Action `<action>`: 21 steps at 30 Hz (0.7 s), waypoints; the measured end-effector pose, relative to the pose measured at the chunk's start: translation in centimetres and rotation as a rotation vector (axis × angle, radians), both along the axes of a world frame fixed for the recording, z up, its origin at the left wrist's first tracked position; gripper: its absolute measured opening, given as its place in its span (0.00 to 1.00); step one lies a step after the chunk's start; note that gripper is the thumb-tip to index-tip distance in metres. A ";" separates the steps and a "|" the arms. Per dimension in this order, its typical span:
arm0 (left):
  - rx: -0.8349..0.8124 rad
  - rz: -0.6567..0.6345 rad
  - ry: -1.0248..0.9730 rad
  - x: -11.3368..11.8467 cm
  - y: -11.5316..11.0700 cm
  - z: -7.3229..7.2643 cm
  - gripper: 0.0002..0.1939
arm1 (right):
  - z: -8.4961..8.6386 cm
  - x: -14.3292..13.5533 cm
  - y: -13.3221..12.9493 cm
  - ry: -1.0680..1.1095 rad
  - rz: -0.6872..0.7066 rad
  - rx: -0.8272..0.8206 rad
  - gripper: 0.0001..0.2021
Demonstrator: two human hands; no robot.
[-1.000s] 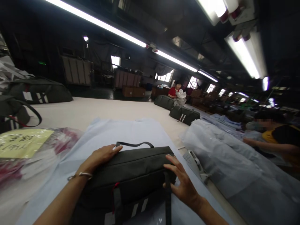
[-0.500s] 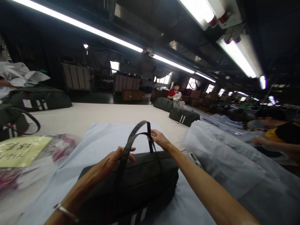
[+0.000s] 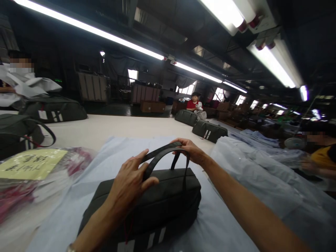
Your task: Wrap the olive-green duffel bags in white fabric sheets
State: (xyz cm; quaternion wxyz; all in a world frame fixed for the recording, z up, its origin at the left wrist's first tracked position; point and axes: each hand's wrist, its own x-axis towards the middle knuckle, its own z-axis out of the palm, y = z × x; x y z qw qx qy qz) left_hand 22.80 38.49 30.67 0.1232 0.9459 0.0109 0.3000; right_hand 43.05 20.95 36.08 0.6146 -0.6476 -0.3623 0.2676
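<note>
Dark grey-green bag [image 3: 168,196], long and boxy, with white stripes [image 3: 162,235] and white tag [image 3: 126,246] low in front, upright on pale blue sheeting [image 3: 215,224]. Arched black handles [image 3: 162,154] above, pinched by right hand [image 3: 190,149]; left hand [image 3: 131,176] alongside, thumb spread, cannot tell if gripping. Beyond, similar bags [image 3: 210,130] on white table [image 3: 136,125].

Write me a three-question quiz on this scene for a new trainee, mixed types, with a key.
1. Multiple choice: What does the person's right hand grip?
A) a box
B) the handles of the bag
C) a lamp

2. True or false: The bag rests on a pale blue sheet.

3. Fill in the colour: The label with handwriting, at the left of the picture, is ____.

Key: 1. B; 2. True; 3. yellow
</note>
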 end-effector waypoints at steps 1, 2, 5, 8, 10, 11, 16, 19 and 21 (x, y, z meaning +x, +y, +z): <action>0.115 0.062 -0.006 0.6 -0.2 0.1 0.17 | 1.4 -0.3 -0.4 -0.034 0.003 -0.019 0.17; 0.212 0.119 0.005 1.2 -0.3 0.2 0.17 | 2.7 -0.8 -0.7 -0.078 0.001 -0.042 0.16; 0.357 0.228 0.152 3.5 0.0 -0.5 0.19 | 5.2 -2.7 -1.3 -0.235 0.014 -0.151 0.13; 0.333 0.314 0.339 5.5 1.0 -1.5 0.21 | 5.7 -5.4 -1.8 -0.445 0.107 -0.291 0.12; 0.294 0.365 0.401 6.1 1.8 -2.0 0.21 | 4.9 -6.9 -2.2 -0.613 0.169 -0.345 0.10; 0.278 0.380 0.415 6.2 2.1 -2.1 0.21 | 4.3 -7.5 -2.4 -0.681 0.185 -0.367 0.09; 0.213 0.408 0.466 5.2 2.7 -1.7 0.23 | 0.9 -7.9 -2.8 -0.596 0.133 -0.662 0.03; 0.178 0.406 0.489 4.7 2.5 -1.4 0.22 | -0.4 -6.7 -2.4 -0.125 0.204 -0.778 0.07; 0.162 0.397 0.487 4.6 2.4 -1.3 0.22 | -0.9 -6.0 -2.2 0.143 0.331 -0.719 0.15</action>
